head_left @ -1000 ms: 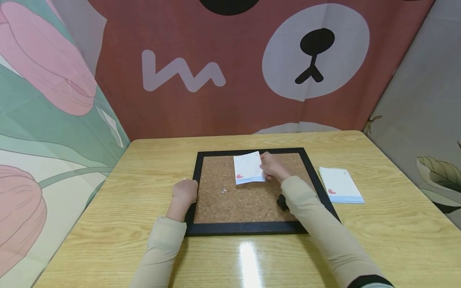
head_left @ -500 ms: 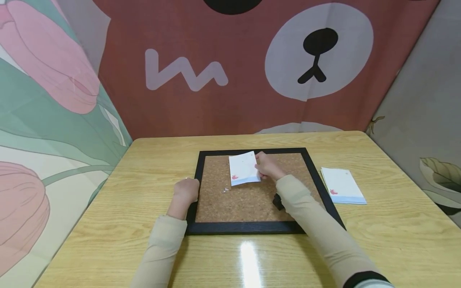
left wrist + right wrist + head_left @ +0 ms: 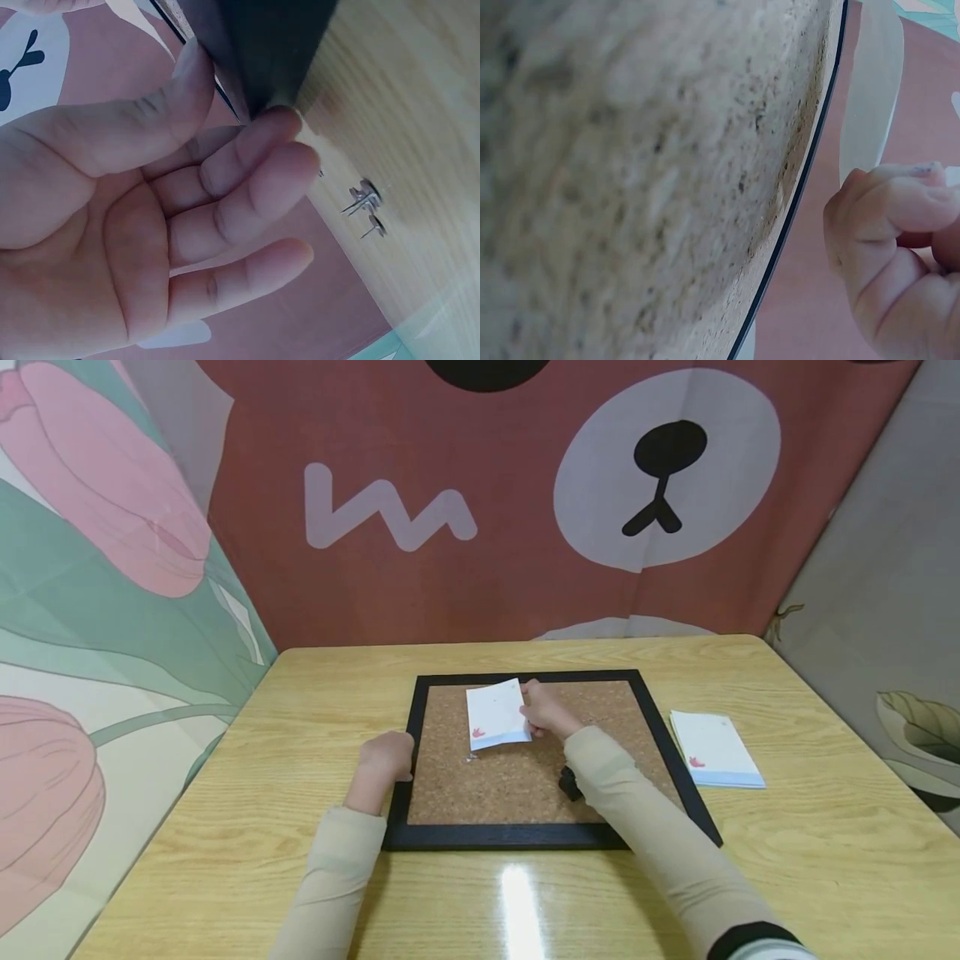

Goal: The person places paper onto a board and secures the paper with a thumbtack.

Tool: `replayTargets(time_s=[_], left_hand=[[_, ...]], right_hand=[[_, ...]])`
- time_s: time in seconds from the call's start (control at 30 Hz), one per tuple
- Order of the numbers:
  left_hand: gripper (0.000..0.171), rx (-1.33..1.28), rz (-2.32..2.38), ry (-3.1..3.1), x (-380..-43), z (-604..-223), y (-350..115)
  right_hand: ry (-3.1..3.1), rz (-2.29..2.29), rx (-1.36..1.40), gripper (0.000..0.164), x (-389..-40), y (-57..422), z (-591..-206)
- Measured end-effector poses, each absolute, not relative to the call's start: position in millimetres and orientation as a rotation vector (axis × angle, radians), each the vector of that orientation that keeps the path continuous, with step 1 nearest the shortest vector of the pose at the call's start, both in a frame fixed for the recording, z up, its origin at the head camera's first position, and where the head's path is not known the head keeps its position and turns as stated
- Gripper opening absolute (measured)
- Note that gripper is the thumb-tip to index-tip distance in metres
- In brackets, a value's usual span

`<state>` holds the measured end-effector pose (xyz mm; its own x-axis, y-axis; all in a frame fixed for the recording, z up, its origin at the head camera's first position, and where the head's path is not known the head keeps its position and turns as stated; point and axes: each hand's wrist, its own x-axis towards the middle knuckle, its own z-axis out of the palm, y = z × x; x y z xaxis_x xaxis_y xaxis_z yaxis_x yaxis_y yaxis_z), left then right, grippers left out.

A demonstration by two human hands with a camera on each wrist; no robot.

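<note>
A cork board (image 3: 480, 793) with a black frame lies on the wooden table. At its left side, my left hand (image 3: 386, 755) grips the frame; in the left wrist view, the thumb and fingertips meet the black frame edge (image 3: 262, 45). My right hand (image 3: 549, 708) pinches the right edge of a white note sheet (image 3: 497, 714) with a blue bottom band, held over the upper middle of the cork. Small shiny bits (image 3: 471, 758), too small to identify, lie just below the sheet. Several metal thumbtacks (image 3: 366, 196) rest on the table near the left hand.
To the right of the board lies a stack of note sheets (image 3: 716, 750) with the same blue band. A small black object (image 3: 568, 783) shows beside the right sleeve, above the cork. Printed cloth (image 3: 480, 585) hangs behind the table.
My right hand has carried the note sheet a little to the left across the board, near the shiny bits. The left hand stays on the frame.
</note>
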<state>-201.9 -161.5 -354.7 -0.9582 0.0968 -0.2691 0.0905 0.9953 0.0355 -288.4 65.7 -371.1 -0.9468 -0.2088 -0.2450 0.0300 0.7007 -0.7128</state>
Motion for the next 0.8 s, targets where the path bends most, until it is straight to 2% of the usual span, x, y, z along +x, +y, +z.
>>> replayTargets(time_s=[0.17, 0.43, 0.8], left_hand=[[0.017, 0.114, 0.025, 2.838, -201.6, -351.4, -160.5], [0.022, 0.082, 0.016, 2.820, -201.4, -348.6, -159.4], [0.024, 0.070, 0.007, 2.819, -204.4, -351.9, -157.0]], right_hand=[[2.581, -1.140, -0.167, 0.036, -287.9, 64.3, -371.0], [2.499, -1.192, -0.169, 0.044, -289.0, 59.6, -366.5], [2.397, -1.333, -0.110, 0.041, -296.1, 50.6, -370.5]])
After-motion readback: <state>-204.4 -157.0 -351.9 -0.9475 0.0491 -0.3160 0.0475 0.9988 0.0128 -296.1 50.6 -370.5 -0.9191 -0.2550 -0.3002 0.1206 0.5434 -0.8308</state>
